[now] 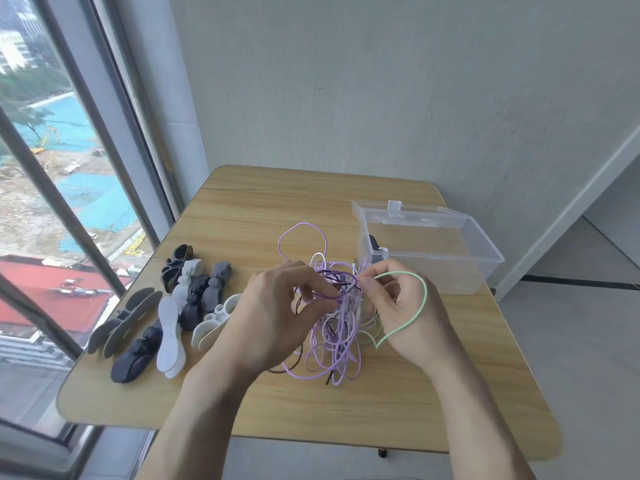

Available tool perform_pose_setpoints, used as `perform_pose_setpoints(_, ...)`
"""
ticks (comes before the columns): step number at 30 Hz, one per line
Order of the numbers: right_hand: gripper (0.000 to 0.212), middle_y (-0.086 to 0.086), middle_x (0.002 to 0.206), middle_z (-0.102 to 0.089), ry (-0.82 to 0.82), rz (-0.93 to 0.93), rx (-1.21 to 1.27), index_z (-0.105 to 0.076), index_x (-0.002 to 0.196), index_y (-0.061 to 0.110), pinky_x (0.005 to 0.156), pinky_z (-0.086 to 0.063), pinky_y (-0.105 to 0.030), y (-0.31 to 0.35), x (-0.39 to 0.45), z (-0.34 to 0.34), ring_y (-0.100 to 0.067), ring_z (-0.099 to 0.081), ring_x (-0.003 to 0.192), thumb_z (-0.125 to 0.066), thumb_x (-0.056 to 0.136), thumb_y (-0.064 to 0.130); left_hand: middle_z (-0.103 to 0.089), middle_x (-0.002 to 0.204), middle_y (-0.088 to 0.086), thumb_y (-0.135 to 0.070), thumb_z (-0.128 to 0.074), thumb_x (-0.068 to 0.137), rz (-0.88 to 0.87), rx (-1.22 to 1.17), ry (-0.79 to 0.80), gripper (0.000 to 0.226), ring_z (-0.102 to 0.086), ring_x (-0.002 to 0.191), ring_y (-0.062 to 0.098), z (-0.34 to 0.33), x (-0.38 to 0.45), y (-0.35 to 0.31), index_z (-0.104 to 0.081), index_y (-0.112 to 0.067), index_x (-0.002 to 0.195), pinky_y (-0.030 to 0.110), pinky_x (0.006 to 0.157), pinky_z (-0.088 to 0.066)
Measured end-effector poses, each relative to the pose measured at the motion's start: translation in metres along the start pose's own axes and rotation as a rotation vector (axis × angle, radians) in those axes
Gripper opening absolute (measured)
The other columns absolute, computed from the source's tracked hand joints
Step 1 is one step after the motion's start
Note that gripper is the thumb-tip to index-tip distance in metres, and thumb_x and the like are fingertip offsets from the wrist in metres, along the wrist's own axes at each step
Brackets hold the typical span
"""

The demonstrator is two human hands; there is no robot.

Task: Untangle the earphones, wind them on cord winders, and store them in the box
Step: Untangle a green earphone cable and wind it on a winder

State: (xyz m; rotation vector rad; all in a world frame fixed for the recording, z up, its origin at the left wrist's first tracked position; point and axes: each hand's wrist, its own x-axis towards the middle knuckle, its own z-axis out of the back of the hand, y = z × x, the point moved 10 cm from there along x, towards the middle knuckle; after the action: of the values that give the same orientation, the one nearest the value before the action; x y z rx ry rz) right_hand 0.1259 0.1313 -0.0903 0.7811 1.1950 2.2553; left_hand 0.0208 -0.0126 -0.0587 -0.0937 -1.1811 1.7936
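The fingers of the left hand (277, 306) are curled and pinch dark purple strands at the top of the tangle of earphones (337, 327), while the fingers of the right hand (398, 306) pinch a cord end close to them, with a mint-green cord (423, 299) looping over the back of that hand and down past the wrist. The tangle of lilac, white, dark and green cords sits mid-surface between both hands, one lilac loop reaching toward the far side. How many earphones are knotted together cannot be told. Left of the left hand lies a cluster of cord winders (173, 313), roughly ten, in black, grey and white, some overlapping, the nearest just beside the wrist. To the far right stands one clear box (429, 251), lid tipped back, with a dark wound item inside at its left end; it is just beyond the right hand. The wooden surface (346, 407) has bare room near the person and along its far edge, its left edge close to the window (52, 168).
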Motion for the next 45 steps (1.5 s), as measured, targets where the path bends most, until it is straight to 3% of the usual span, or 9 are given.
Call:
perform_pose_setpoints(7, 0.009, 0.011, 0.073, -0.069, -0.134, 0.117, 0.102, -0.063, 0.093, 0.020, 0.059, -0.052, -0.032, 0.020, -0.002, 0.009, -0.007, -0.064, 0.061, -0.059, 0.100, 0.018, -0.060, 0.065, -0.009, -0.018, -0.078, 0.083, 0.082, -0.122, 0.021, 0.055, -0.051, 0.058, 0.011, -0.004, -0.002, 0.007, -0.049, -0.027, 0.129, 0.018, 0.061, -0.042)
perform_pose_setpoints(12, 0.009, -0.006, 0.069, -0.061, -0.260, 0.199, 0.155, -0.061, 0.092, 0.020, 0.051, -0.044, -0.039, 0.032, -0.006, 0.027, -0.023, -0.051, 0.054, -0.057, 0.098, 0.024, -0.051, 0.060, -0.001, -0.029, -0.074, 0.086, 0.102, -0.015, 0.015, 0.004, -0.044, 0.055, 0.009, -0.003, -0.001, 0.008, -0.074, -0.031, 0.083, 0.018, 0.057, -0.037)
perform_pose_setpoints(17, 0.007, 0.005, 0.072, -0.069, -0.085, 0.155, 0.245, -0.066, 0.089, 0.024, 0.059, -0.055, -0.041, 0.036, -0.006, 0.007, -0.017, -0.063, 0.060, -0.064, 0.095, 0.020, -0.059, 0.088, -0.015, -0.032, -0.078, 0.083, 0.007, 0.034, -0.056, 0.013, -0.055, 0.083, 0.005, -0.001, 0.000, -0.008, -0.076, -0.030, 0.095, 0.006, 0.072, -0.035)
perform_pose_setpoints(20, 0.006, -0.001, 0.073, -0.074, -0.073, 0.133, 0.249, -0.069, 0.089, 0.019, 0.063, -0.057, -0.047, 0.033, -0.007, 0.006, -0.021, -0.069, 0.065, -0.068, 0.094, 0.016, -0.065, 0.081, -0.022, -0.031, -0.078, 0.080, 0.000, 0.019, -0.029, 0.008, -0.056, 0.079, 0.007, -0.007, 0.000, -0.012, -0.076, -0.030, 0.088, 0.006, 0.070, -0.034)
perform_pose_setpoints(24, 0.004, 0.001, 0.072, -0.076, -0.078, 0.083, 0.266, -0.071, 0.088, 0.016, 0.063, -0.058, -0.037, 0.028, -0.007, 0.007, -0.016, -0.071, 0.064, -0.070, 0.092, 0.014, -0.070, 0.076, -0.021, -0.025, -0.083, 0.076, 0.072, -0.002, 0.019, 0.018, -0.060, 0.082, 0.005, -0.012, -0.001, -0.005, -0.073, -0.034, 0.088, 0.007, 0.072, -0.036)
perform_pose_setpoints(30, 0.002, -0.006, 0.081, -0.077, 0.009, 0.029, 0.375, -0.069, 0.092, 0.009, 0.067, -0.057, -0.027, 0.025, -0.007, -0.002, -0.020, -0.075, 0.075, -0.067, 0.093, 0.010, -0.066, 0.065, -0.021, -0.018, -0.084, 0.074, 0.133, 0.048, -0.155, 0.017, -0.061, 0.071, 0.005, 0.004, -0.003, 0.002, -0.076, -0.032, 0.077, 0.008, 0.066, -0.039)
perform_pose_setpoints(34, 0.006, -0.007, 0.076, -0.074, 0.020, -0.018, 0.352, -0.066, 0.091, 0.009, 0.055, -0.052, -0.028, 0.018, -0.006, -0.003, -0.018, -0.067, 0.058, -0.064, 0.096, 0.006, -0.064, 0.061, -0.019, -0.016, -0.081, 0.076, 0.135, 0.102, -0.163, 0.013, -0.060, 0.065, 0.005, 0.010, -0.002, 0.003, -0.074, -0.026, 0.072, 0.012, 0.060, -0.042)
perform_pose_setpoints(41, 0.008, 0.010, 0.065, -0.068, 0.135, -0.059, 0.097, -0.070, 0.085, 0.024, 0.059, -0.054, -0.036, 0.008, -0.007, -0.012, -0.007, -0.057, 0.054, -0.070, 0.093, 0.024, -0.064, 0.064, -0.014, -0.011, -0.071, 0.085, 0.131, 0.046, -0.102, 0.018, -0.061, 0.066, -0.003, 0.006, -0.004, 0.001, -0.056, -0.019, 0.078, 0.008, 0.061, -0.042)
perform_pose_setpoints(45, 0.012, 0.013, 0.069, -0.067, 0.227, -0.049, 0.059, -0.072, 0.094, 0.025, 0.057, -0.042, -0.021, 0.011, -0.011, -0.021, -0.006, -0.054, 0.055, -0.077, 0.087, 0.033, -0.060, 0.054, -0.014, -0.012, -0.069, 0.079, 0.180, 0.013, -0.150, 0.023, -0.054, 0.054, 0.002, 0.009, -0.004, 0.005, -0.049, -0.021, 0.071, 0.010, 0.056, -0.038)
